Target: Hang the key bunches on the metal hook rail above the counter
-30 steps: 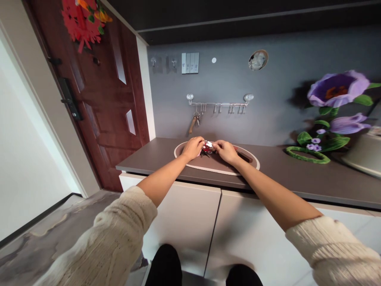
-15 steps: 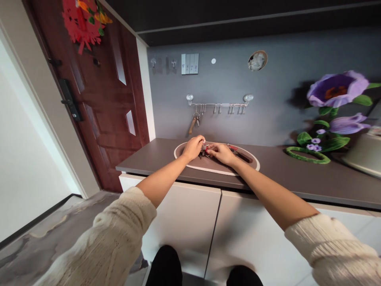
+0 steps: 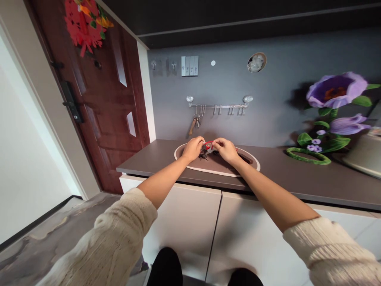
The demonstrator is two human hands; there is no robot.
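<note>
Over an oval brown mat (image 3: pixel 214 167) with a pale rim, my left hand (image 3: pixel 193 149) is closed in a pinch at a bunch of keys (image 3: pixel 203 156). The keys hang dark and small just below its fingertips. My right hand (image 3: pixel 225 150) pinches the other end of a thin red strap (image 3: pixel 209 142), which stretches between both hands. Where the strap joins the keys is hidden by my left fingers. To the right on the mat, partly behind my right hand, lies a dark brown strip-like item (image 3: pixel 245 159).
A rail with hooks (image 3: pixel 218 105) is fixed on the grey wall, with keys on a brown tag (image 3: pixel 193 126) hanging from it. Purple artificial flowers (image 3: pixel 336 93) and a pale rounded object (image 3: pixel 364 153) stand at right. A dark shelf (image 3: pixel 253 24) overhangs the counter (image 3: pixel 282 174).
My right hand has risen slightly and moved a little right, drawing the red strap out between the hands. My left hand stays nearly in place.
</note>
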